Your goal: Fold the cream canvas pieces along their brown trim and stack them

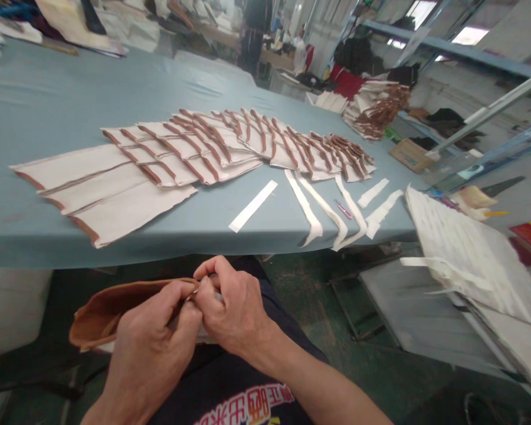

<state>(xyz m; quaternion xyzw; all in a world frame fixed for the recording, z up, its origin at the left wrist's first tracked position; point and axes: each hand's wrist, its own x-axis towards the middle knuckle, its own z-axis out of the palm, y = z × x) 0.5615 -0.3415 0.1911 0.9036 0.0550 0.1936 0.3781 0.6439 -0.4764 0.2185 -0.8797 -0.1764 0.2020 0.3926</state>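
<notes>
Over my lap is a brown fabric piece (115, 301) with a pale underside, its left part bulging out in a loop. My left hand (159, 330) is closed, thumb and forefinger pinching the brown edge. Right beside it my right hand (234, 307) is closed too, its fingertips pressed together at the same spot on the edge. A small shiny bit shows between the fingertips of both hands; what it is I cannot make out. Both hands are just in front of the table's near edge.
On the blue-covered table (159, 85) lies an overlapping row of cream panels (128, 195) with brown edges. White strips (253, 205) and a pink-handled tool (343, 209) lie near the front. To the right stands a stack of white sheets (469, 254); bundled pieces (376, 106) sit behind.
</notes>
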